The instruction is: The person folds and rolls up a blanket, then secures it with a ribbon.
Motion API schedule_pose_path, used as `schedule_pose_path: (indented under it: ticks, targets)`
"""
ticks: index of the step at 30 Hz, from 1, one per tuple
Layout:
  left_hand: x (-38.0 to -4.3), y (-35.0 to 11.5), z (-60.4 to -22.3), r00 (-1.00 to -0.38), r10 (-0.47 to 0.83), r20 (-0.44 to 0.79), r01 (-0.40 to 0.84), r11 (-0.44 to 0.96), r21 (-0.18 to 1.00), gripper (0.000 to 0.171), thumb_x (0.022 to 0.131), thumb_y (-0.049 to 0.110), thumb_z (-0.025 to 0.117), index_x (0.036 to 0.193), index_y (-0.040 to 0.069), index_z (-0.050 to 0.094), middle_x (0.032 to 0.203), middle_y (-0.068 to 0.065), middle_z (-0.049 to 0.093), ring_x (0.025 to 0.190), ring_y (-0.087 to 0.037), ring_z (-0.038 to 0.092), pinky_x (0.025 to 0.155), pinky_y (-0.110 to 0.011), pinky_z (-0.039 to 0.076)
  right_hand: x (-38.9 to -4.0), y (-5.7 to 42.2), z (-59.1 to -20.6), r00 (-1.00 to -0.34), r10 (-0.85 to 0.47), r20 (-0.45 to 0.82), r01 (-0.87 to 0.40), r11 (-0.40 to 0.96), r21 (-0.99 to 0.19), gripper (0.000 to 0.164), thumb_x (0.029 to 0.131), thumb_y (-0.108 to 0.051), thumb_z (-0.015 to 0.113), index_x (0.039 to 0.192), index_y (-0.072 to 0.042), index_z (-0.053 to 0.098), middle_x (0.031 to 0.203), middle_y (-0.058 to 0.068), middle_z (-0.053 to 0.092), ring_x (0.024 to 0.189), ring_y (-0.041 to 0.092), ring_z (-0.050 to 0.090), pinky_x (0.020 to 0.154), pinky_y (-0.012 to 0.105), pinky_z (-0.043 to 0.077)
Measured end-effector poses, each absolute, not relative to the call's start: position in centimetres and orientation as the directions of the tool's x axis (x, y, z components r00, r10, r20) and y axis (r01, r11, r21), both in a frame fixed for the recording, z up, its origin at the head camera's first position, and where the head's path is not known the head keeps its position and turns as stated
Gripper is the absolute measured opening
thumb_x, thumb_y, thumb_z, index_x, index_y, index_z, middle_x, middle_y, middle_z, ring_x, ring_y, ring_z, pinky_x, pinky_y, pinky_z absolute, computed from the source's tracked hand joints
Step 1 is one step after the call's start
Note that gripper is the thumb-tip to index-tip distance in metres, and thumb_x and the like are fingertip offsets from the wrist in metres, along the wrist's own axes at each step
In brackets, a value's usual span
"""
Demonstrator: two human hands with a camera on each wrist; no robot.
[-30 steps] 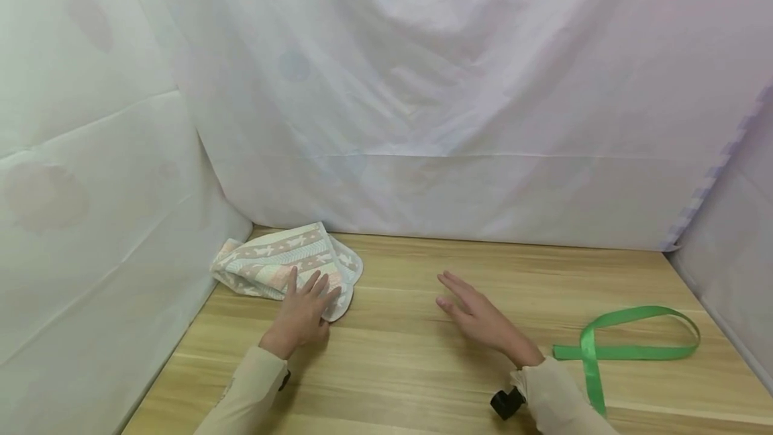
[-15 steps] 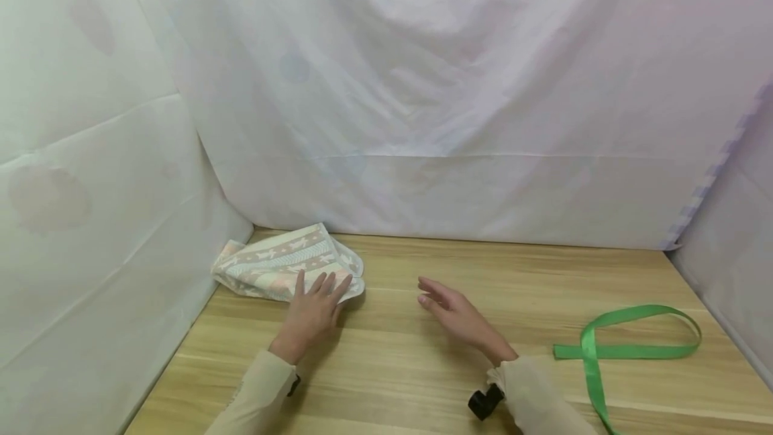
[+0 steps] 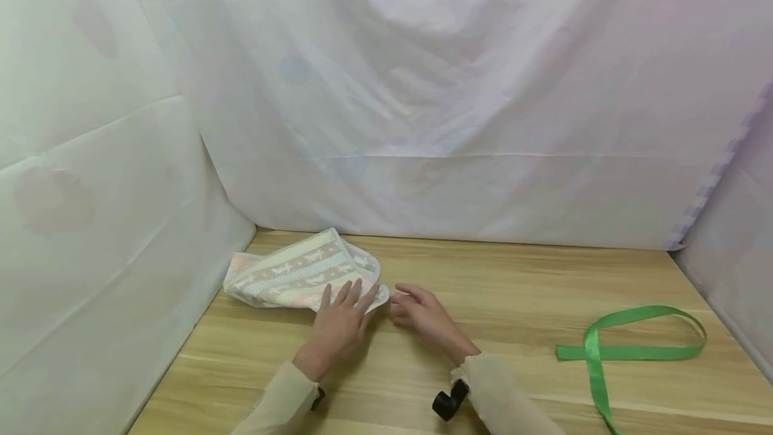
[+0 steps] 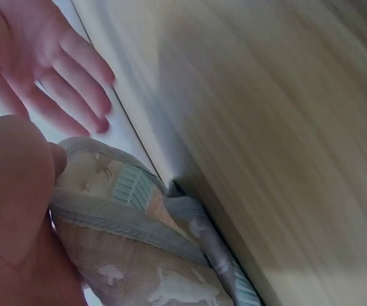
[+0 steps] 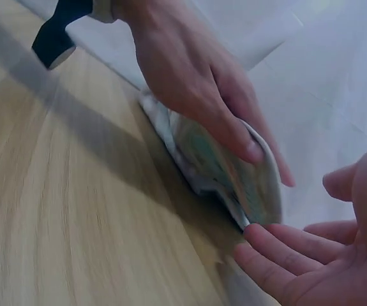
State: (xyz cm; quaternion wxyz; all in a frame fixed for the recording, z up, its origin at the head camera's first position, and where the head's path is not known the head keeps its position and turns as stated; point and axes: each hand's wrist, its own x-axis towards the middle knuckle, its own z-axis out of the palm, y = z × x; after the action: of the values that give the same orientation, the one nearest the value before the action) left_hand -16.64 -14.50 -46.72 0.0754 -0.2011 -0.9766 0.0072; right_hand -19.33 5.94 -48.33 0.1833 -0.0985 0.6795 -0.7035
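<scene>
the cloth [image 3: 302, 270] is lying on the table [image 3: 495, 327], left of the middle and towards the back; its left end is reaching close to the left sheet [image 3: 109, 233], and its top corner is pointing at the back sheet [image 3: 435, 99]; it is showing bands of grey-brown, pale green and peach with white figures, and a grey trim is running round its border; in the two wrist views its held edge is standing up off the wood, with a fold gaping beneath; the left hand [image 3: 338, 327] is pinching that near edge, its fingers spreading over the top while its thumb is pressing from the other side; the right hand [image 3: 425, 314] is resting in the air just beside the cloth's right corner, its fingers sitting loose and only slightly bent, its palm turning towards the left hand; whether its fingertips are touching the corner, i cannot tell; both arms are coming in from the bottom, wearing a cream left sleeve [image 3: 274, 401] and a matching right sleeve [image 3: 504, 395]; a black device [image 3: 449, 400] is jutting from the right wrist, and part of another is peeping out under the left; well apart on the right, a green ribbon [image 3: 640, 353] is lying in a loop, crossing itself, one end pointing left and the other running down past the bottom edge.
</scene>
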Motion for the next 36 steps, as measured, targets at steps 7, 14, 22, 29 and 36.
schedule_pose_path:
  ticks: [7,14,22,29,36]
  targets:
    - [-15.8,-12.8,-47.0,-0.896,0.416,0.157,0.413,0.909,-0.054,0.052,0.103,0.033,0.050,0.153,0.025,0.038,0.149,-0.013,0.048,0.134,-0.032,0.049,0.109,-0.061,0.034,-19.6,4.2,-48.6,-0.937,-0.294,-0.187,0.238,-0.147,-0.960,0.044,0.106,-0.014,0.044,0.139,0.015,0.042,0.124,0.030,0.062,0.102,0.027,0.069,0.087,0.039,0.056]
    - [-15.5,-12.2,-47.4,-0.893,0.428,0.138,0.427,0.903,-0.038,0.054,0.104,0.043,0.045,0.154,0.026,0.035,0.151,-0.016,0.044,0.135,-0.033,0.047,0.110,-0.060,0.033,-19.4,4.2,-48.5,-0.954,-0.201,-0.223,0.250,-0.124,-0.960,0.039,0.098,-0.002,0.052,0.133,0.015,0.051,0.113,0.025,0.069,0.086,0.017,0.072,0.073,0.029,0.059]
    - [-15.7,-12.9,-46.0,-0.894,0.427,0.138,0.433,0.901,0.019,0.063,0.100,0.053,0.046,0.154,0.021,0.037,0.151,-0.017,0.044,0.139,-0.035,0.041,0.111,-0.062,0.030,-19.0,5.5,-48.3,-0.959,-0.186,-0.212,0.236,-0.118,-0.965,0.039,0.097,0.001,0.052,0.133,0.017,0.049,0.118,0.031,0.065,0.085,0.021,0.071,0.073,0.034,0.060]
    - [-16.1,-13.9,-44.7,-0.914,0.385,0.129,0.395,0.916,0.062,0.059,0.103,0.051,0.042,0.153,0.019,0.040,0.152,-0.017,0.042,0.141,-0.036,0.038,0.114,-0.061,0.026,-19.2,7.7,-48.3,-0.969,-0.081,-0.234,0.240,-0.074,-0.968,0.036,0.097,-0.001,0.053,0.130,0.013,0.055,0.111,0.023,0.067,0.080,0.017,0.068,0.067,0.032,0.059]
    - [-16.3,-15.1,-44.4,-0.917,0.368,0.156,0.385,0.917,0.100,0.056,0.104,0.047,0.042,0.151,0.017,0.042,0.151,-0.018,0.044,0.140,-0.036,0.039,0.113,-0.061,0.026,-19.4,10.5,-48.7,-0.965,0.005,-0.262,0.262,-0.045,-0.964,0.034,0.097,-0.002,0.051,0.128,0.010,0.058,0.106,0.017,0.066,0.075,0.014,0.062,0.060,0.027,0.053]
